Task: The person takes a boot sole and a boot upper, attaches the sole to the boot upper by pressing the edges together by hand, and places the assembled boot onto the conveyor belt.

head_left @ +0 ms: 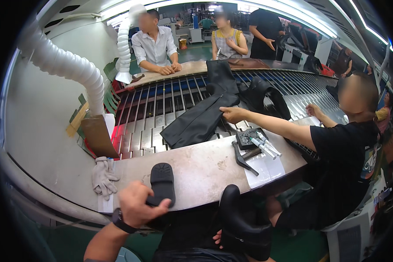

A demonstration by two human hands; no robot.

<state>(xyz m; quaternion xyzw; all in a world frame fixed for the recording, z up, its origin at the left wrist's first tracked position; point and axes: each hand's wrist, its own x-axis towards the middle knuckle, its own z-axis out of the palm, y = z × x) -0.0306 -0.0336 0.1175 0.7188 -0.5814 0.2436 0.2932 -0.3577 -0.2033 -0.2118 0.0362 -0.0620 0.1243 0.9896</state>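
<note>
My left hand (139, 203), with a dark watch at the wrist, is closed around the lower end of a black shoe sole (162, 179) at the bench's near edge. The sole's ridged tread faces up, and some of my fingers are hidden behind it. Below the bench edge, in front of my lap, a black boot (244, 222) with a small zip pull is tilted with its rounded toe upward. Fingertips of my right hand (218, 239) curl round its left side; the boot covers the rest of that hand.
A grey glove (104, 178) lies at the bench's left end. Syringe-like tubes (265, 146), a black block (249, 137) and a dark-handled tool (243, 160) lie right. Beyond, a co-worker's hand (233, 114) touches a tall black boot (196, 118) on the roller conveyor (148, 105).
</note>
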